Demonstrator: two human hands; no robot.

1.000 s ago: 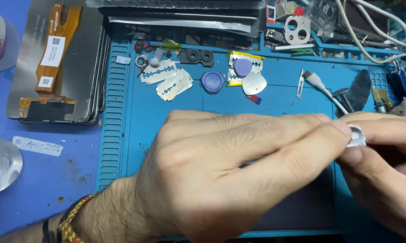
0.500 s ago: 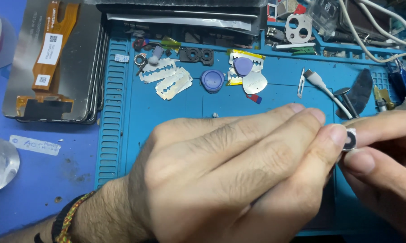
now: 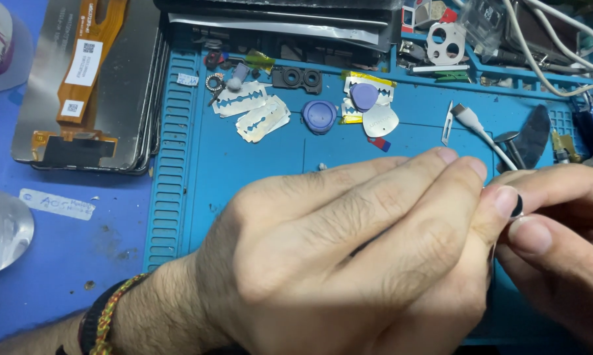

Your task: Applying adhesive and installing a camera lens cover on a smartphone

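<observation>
We are holding a tiny dark round part (image 3: pixel 517 205) between our two hands, near the right side of the blue work mat (image 3: pixel 257 171). Our left hand (image 3: pixel 349 263) is lying across the mat with its fingers closed, and its fingertips are pinching the little part. Our right hand (image 3: pixel 559 243) is closing on it too, with the thumb pressing just under it. The part is looking very small and light, maybe thin and easy to drop, so we think holding it by its edges is best. Farther away, razor blades (image 3: pixel 254 112) and a purple pick (image 3: pixel 364 96) are lying on the mat.
</observation>
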